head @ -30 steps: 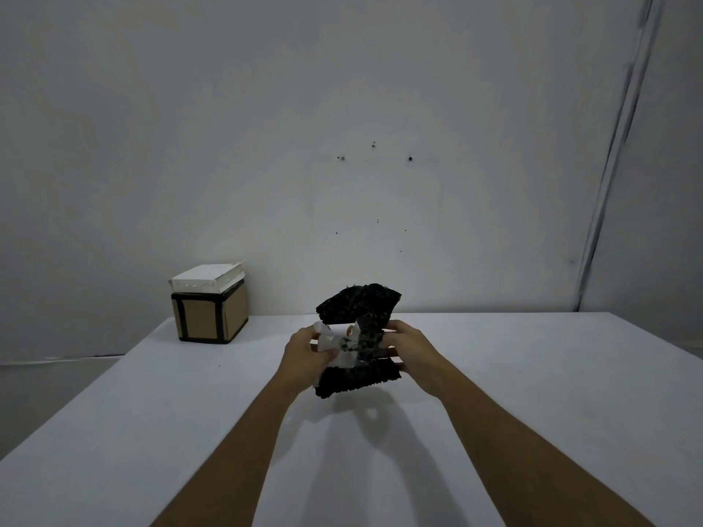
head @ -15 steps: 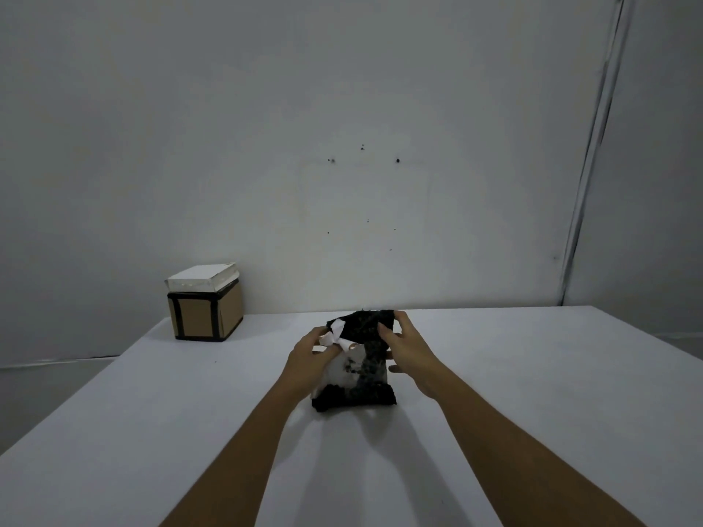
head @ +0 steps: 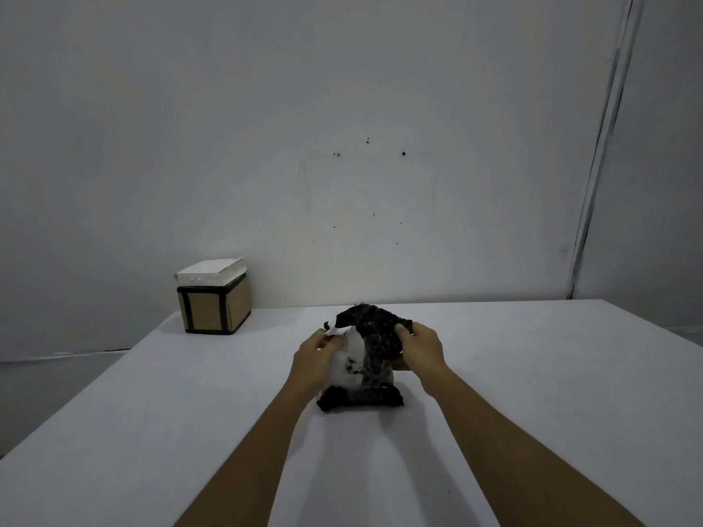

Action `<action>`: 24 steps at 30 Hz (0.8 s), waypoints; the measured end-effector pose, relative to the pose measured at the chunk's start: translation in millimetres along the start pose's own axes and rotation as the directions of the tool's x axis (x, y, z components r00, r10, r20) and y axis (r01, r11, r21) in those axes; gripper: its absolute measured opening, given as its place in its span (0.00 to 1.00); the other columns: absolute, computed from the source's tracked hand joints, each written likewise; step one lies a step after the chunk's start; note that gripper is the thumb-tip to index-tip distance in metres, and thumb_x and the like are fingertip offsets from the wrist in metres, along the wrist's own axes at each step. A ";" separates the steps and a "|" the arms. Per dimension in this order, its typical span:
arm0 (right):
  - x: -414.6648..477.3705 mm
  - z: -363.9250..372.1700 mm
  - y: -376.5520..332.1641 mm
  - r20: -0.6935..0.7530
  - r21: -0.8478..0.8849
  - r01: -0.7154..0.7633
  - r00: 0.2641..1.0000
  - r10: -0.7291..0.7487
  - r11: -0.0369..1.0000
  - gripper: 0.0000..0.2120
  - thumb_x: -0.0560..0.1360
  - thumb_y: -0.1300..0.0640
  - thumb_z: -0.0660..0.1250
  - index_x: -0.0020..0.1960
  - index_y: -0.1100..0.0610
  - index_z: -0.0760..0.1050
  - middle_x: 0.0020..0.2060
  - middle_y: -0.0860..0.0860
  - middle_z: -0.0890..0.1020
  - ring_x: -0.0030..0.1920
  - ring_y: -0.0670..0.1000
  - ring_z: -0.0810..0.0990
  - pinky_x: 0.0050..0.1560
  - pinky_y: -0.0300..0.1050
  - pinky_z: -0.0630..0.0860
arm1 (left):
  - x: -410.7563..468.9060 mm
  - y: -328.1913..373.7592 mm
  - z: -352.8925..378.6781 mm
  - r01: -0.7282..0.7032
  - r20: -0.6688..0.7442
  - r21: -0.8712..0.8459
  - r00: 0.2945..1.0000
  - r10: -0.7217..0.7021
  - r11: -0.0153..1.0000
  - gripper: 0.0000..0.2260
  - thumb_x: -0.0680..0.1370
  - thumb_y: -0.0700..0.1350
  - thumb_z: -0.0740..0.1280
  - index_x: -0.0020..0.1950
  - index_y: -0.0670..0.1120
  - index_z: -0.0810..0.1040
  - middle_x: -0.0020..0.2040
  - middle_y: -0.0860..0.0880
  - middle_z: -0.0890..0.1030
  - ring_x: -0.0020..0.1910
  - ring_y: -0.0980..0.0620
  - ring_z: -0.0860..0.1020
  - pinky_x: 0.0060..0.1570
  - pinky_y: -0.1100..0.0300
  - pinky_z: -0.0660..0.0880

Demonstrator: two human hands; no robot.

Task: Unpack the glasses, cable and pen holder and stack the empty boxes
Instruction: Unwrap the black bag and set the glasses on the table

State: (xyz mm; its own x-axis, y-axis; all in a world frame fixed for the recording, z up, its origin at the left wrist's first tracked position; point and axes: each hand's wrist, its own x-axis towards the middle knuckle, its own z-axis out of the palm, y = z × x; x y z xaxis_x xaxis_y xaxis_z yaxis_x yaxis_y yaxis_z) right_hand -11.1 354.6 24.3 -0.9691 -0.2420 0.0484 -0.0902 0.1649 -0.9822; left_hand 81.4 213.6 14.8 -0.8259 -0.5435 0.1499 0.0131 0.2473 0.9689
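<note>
1. Both hands are on a package (head: 365, 359) that stands on the white tabletop (head: 532, 374); it is white and partly covered by a crumpled black, speckled wrapping (head: 374, 325).
2. The left hand (head: 314, 361) has its fingers (head: 330, 338) pinched on a white flap (head: 338, 330) at the package's upper left corner.
3. The right hand (head: 420, 349) has its fingers closed on the black wrapping at the package's upper right; its thumb (head: 401, 330) lies on top of the black material.
4. Below both hands, the wrapping bunches in a dark band (head: 359, 399) at the package's base, touching the tabletop.
5. What is inside the package cannot be told.
6. Well beyond the left fingers, at the tabletop's far left corner, a brown cardboard box (head: 215, 308) with black edges stands with a white box (head: 211, 272) stacked on it.
</note>
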 end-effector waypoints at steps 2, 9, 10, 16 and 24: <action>-0.3 -0.7 1.9 -0.019 0.003 -0.007 1.000 0.007 1.000 0.11 0.79 0.57 0.58 0.53 0.64 0.75 0.51 0.60 0.80 0.50 0.61 0.81 0.47 0.54 0.81 | -0.5 -0.6 0.8 0.008 -0.007 0.002 1.000 -0.008 1.000 0.16 0.77 0.55 0.62 0.52 0.43 0.79 0.48 0.45 0.80 0.48 0.49 0.76 0.53 0.55 0.74; -7.2 1.5 6.9 -0.086 -0.124 0.333 0.935 -0.345 0.935 0.14 0.74 0.67 0.60 0.55 0.54 0.76 0.48 0.51 0.77 0.47 0.49 0.76 0.52 0.41 0.72 | 1.0 -2.5 2.6 -0.017 -0.068 0.088 0.997 0.023 0.996 0.18 0.77 0.54 0.62 0.31 0.46 0.71 0.29 0.51 0.68 0.30 0.54 0.65 0.32 0.61 0.61; -8.6 2.9 5.3 -0.078 -0.128 0.374 0.920 -0.385 0.919 0.14 0.74 0.66 0.60 0.53 0.53 0.78 0.49 0.50 0.78 0.49 0.48 0.76 0.54 0.40 0.72 | 0.9 -2.0 3.0 -0.018 -0.073 0.092 0.997 0.025 0.996 0.19 0.77 0.54 0.62 0.28 0.48 0.66 0.27 0.52 0.65 0.29 0.54 0.63 0.30 0.61 0.59; -14.0 12.2 2.6 0.081 -0.176 0.424 0.906 -0.416 0.888 0.15 0.72 0.51 0.69 0.57 0.53 0.78 0.50 0.46 0.80 0.52 0.45 0.77 0.56 0.39 0.73 | 0.5 -0.8 4.1 -0.018 -0.074 0.119 0.997 0.027 0.993 0.19 0.77 0.52 0.62 0.31 0.46 0.61 0.29 0.50 0.64 0.29 0.53 0.62 0.31 0.60 0.58; -12.3 10.6 9.4 -0.023 -0.216 0.447 0.886 -0.462 0.868 0.16 0.70 0.61 0.73 0.57 0.59 0.80 0.48 0.53 0.83 0.46 0.47 0.79 0.51 0.34 0.73 | 0.3 -4.5 5.4 -0.016 -0.074 0.106 0.997 0.024 0.994 0.11 0.76 0.52 0.65 0.51 0.46 0.69 0.39 0.48 0.73 0.35 0.54 0.71 0.34 0.62 0.68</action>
State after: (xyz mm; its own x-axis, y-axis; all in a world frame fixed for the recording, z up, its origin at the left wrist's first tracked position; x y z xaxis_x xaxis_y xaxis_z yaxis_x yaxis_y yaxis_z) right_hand 2.4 349.0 12.6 -0.8227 -0.2683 0.5012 -0.5611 0.2419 -0.7916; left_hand 78.0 216.7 9.4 -0.7815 -0.5951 0.1872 -0.0332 0.3393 0.9401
